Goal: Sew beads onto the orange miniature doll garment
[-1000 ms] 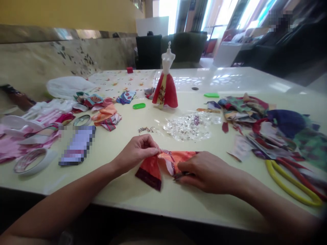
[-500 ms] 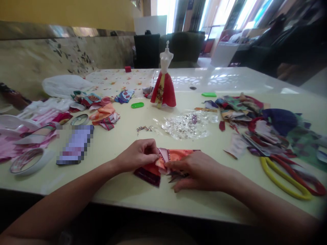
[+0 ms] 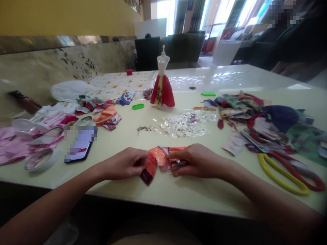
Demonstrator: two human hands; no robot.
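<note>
My left hand is closed, fingers pinching the left part of an orange patterned fabric piece with a dark maroon border. The fabric lies near the table's front edge, and its maroon corner points toward me. Over the fabric's right part rests my right hand, its fingers curled around a small pointed metal tool. Whether that tool is tweezers or snips I cannot tell. Beyond the hands stands a white mini mannequin wearing a red and yellow skirt.
Loose gems lie beside a clear plastic bag of gems. At left are a phone, a tape roll and cloth pieces. A fabric scrap heap and yellow and red loop handles occupy the right.
My left hand has moved left and a little down, taking the fabric's left part with it. The right hand has risen slightly with the tool. The view has shifted a little.
</note>
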